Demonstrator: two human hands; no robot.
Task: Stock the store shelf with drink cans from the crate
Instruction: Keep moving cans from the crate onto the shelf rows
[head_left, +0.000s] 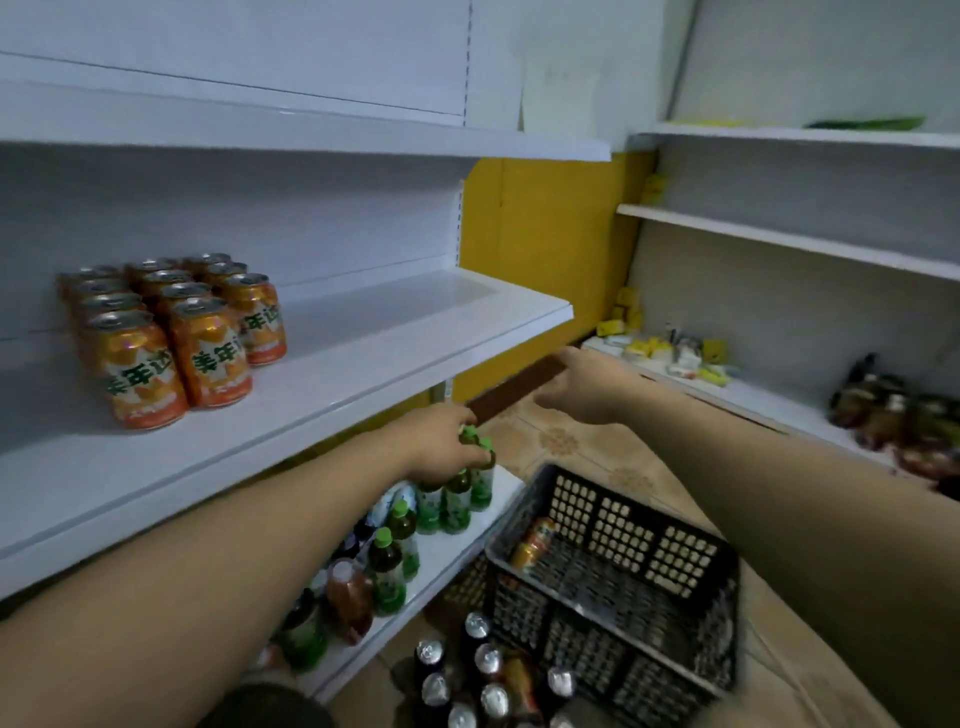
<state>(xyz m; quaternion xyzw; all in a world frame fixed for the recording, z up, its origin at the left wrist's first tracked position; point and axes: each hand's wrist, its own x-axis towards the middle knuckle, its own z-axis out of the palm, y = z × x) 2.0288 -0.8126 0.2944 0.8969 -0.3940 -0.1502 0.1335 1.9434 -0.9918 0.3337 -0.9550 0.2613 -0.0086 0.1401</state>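
Several orange drink cans (171, 332) stand in rows at the left of the white middle shelf (395, 332). The black plastic crate (613, 582) sits on the floor at lower right, with one orange can (532, 543) lying inside it. My left hand (441, 447) reaches under the middle shelf, its fingers curled over the green caps of the bottles (457, 499) on the bottom shelf. My right hand (576, 387) hovers above the crate with straight fingers and holds nothing.
More green and red bottles (384, 566) line the bottom shelf. Several silver-topped cans (467, 675) stand on the floor in front of the crate. Another shelf unit (779, 244) at right holds small yellow packets and dark jars.
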